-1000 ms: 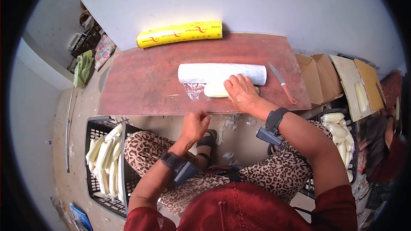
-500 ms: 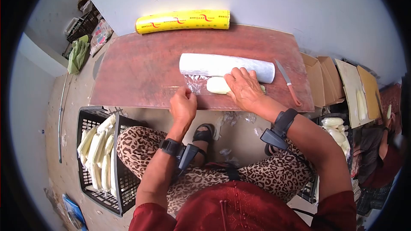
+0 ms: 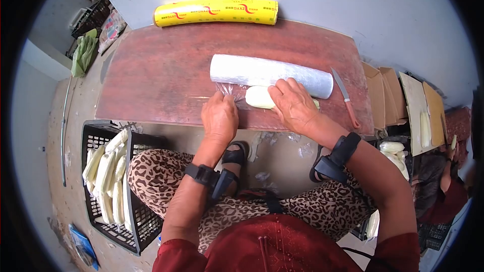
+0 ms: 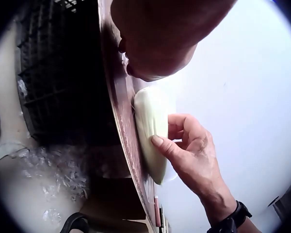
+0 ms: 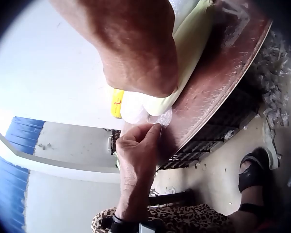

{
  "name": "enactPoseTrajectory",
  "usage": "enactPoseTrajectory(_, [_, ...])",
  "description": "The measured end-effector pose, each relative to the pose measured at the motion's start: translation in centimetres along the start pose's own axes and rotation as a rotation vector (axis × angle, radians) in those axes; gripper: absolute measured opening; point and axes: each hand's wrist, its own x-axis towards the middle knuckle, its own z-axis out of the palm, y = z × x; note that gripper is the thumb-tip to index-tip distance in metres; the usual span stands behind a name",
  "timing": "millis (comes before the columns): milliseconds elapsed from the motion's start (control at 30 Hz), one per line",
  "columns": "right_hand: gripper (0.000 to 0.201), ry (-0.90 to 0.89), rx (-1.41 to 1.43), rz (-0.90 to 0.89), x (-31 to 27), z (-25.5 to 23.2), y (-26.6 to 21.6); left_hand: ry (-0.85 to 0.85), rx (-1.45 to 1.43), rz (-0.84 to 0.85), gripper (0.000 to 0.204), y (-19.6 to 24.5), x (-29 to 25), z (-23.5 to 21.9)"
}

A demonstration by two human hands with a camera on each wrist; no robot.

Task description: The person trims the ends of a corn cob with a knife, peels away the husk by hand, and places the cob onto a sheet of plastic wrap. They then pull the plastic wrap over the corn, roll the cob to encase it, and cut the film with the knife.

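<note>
A pale green ear of corn [image 3: 258,97] lies on the red-brown table along the near side of a roll of cling film [image 3: 237,69]. My right hand [image 3: 294,107] grips the ear; in the left wrist view its thumb [image 4: 160,141] presses one side, with the fingers reaching behind. To the ear's left, my left hand [image 3: 220,117] pinches the loose edge of the film [image 5: 163,118] between thumb and forefinger, as the right wrist view shows. Crinkled film stretches from those fingertips to the roll.
A knife [image 3: 341,86] with a pinkish handle lies right of the roll. Along the table's back edge is a long yellow printed package [image 3: 217,13]. Black crates [image 3: 132,196] of wrapped corn [image 3: 107,168] flank the person's legs. Cardboard [image 3: 387,95] stands at right.
My left hand has risen from below the table's front edge to the film's loose edge and now pinches it. My right hand stays on the ear of corn. The head view has shifted slightly.
</note>
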Motion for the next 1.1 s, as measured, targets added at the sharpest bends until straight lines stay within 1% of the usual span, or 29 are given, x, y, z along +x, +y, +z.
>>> enactPoseTrajectory(67, [0.014,-0.010,0.003,0.001,-0.1,-0.2,0.0,-0.007,0.036,0.019,0.009,-0.2,0.0,0.3])
enactPoseTrajectory(167, [0.037,-0.037,0.001,0.007,0.0,0.1,0.2,0.020,0.044,0.042,0.009,-0.6,0.0,0.2])
enactPoseTrajectory(233, [0.036,-0.041,0.007,0.009,0.0,0.0,0.1,0.037,0.034,0.031,0.009,-0.8,-0.3,0.1])
enactPoseTrajectory(333, [0.036,-0.052,0.019,0.016,0.0,0.0,0.2,0.029,-0.017,-0.070,0.008,-1.1,-0.7,0.0])
enactPoseTrajectory(433, [0.036,-0.056,0.018,0.019,0.0,-0.1,0.1,0.075,-0.083,-0.128,0.007,-1.0,-0.8,-0.4])
enactPoseTrajectory(533, [0.036,-0.063,0.006,0.025,0.1,-0.1,0.0,0.099,-0.140,-0.154,0.008,-0.6,-0.7,-1.0])
enactPoseTrajectory(633, [0.035,-0.058,-0.002,0.025,0.0,-0.1,0.0,0.103,-0.152,-0.066,0.010,-0.1,-0.3,-1.0])
enactPoseTrajectory(767, [0.033,-0.056,-0.006,0.029,0.0,0.0,-0.1,0.025,-0.065,-0.012,0.008,-0.5,0.1,-0.6])
enactPoseTrajectory(867, [0.017,-0.010,0.011,0.007,0.0,-0.1,-0.2,-0.005,-0.027,0.030,0.009,-0.4,0.3,-0.4])
enactPoseTrajectory(933, [0.017,-0.015,0.018,0.008,0.0,-0.1,-0.1,0.002,0.017,0.083,0.009,-0.2,0.4,-0.1])
enactPoseTrajectory(1100, [0.016,-0.029,0.020,0.012,0.0,-0.2,-0.2,-0.035,0.141,0.156,0.006,0.4,0.8,-0.5])
